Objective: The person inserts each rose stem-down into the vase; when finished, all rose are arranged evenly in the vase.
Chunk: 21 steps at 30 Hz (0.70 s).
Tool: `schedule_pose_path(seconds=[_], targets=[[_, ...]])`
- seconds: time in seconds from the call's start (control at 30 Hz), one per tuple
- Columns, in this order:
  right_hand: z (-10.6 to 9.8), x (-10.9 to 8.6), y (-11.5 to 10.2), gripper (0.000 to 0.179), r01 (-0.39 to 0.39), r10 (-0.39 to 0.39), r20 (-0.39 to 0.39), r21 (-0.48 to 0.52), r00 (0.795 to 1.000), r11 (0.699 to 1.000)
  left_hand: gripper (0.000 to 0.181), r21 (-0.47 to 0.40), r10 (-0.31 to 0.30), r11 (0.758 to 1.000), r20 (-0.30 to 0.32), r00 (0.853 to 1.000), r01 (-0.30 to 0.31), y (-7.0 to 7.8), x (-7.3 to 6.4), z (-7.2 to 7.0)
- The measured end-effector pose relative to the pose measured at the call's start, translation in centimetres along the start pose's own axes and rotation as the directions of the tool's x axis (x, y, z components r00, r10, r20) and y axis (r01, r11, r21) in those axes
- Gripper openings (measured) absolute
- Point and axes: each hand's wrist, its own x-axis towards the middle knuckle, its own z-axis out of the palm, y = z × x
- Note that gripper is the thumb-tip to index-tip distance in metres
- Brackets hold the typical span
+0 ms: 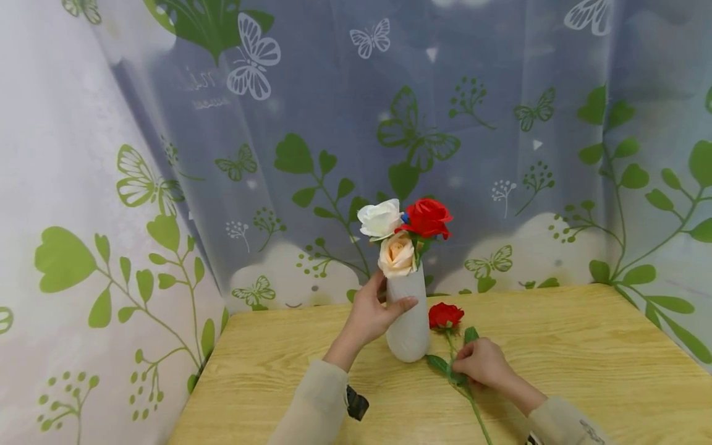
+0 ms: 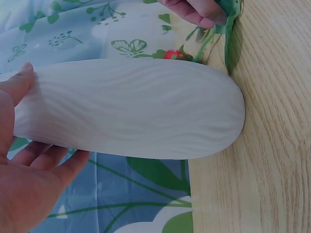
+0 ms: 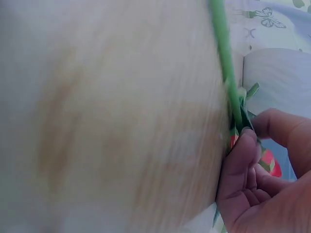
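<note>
My left hand [image 1: 368, 314] grips a white vase [image 1: 408, 327] near its upper part, thumb across the front and fingers round the far side. In the left wrist view the vase [image 2: 136, 109] shows a wavy ribbed surface. A white rose [image 1: 381, 219], a red rose [image 1: 428, 217] and a peach rose [image 1: 397, 254] stand in it. To the right of the vase, a second red rose [image 1: 445, 316] has its bloom close beside it. My right hand [image 1: 488, 364] pinches that rose by its leafy stem; the green stem [image 3: 222, 48] runs past thumb and finger in the right wrist view.
The light wooden table [image 1: 267, 371] lies under both hands. A curtain [image 1: 334, 93] with green leaves and butterflies hangs behind it and along the sides. A black strap piece [image 1: 356, 403] shows at my left wrist.
</note>
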Motion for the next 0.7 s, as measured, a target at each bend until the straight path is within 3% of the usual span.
schedule_pose_path(seconds=[0.2,0.33,0.43,0.53,0.7], targets=[[-0.5,-0.7,-0.5,0.009,-0.058,0.057,0.015,0.099,0.998,0.993,0.068,-0.003,0.012,1.000,0.001,1.000,-0.012,0.1,-0.1,-0.1],[-1.3,-0.8,-0.6,0.012,-0.053,0.050,0.026,0.156,0.998,0.986,0.068,0.004,0.026,1.000,-0.004,1.000,-0.026,0.2,-0.1,-0.2],[-2.1,-0.6,-0.4,0.016,-0.050,0.034,0.077,0.222,0.996,0.974,0.068,0.012,0.030,0.999,-0.011,0.999,-0.030,0.1,0.0,-0.2],[-3.0,-0.5,-0.1,0.020,-0.068,0.008,0.177,0.336,0.984,0.939,0.068,0.014,0.027,1.000,-0.011,1.000,-0.027,0.1,0.1,-0.2],[-4.3,-0.4,0.3,0.029,-0.119,-0.065,0.335,0.501,0.940,0.857,0.067,-0.003,0.020,1.000,-0.003,1.000,-0.020,0.0,0.0,0.0]])
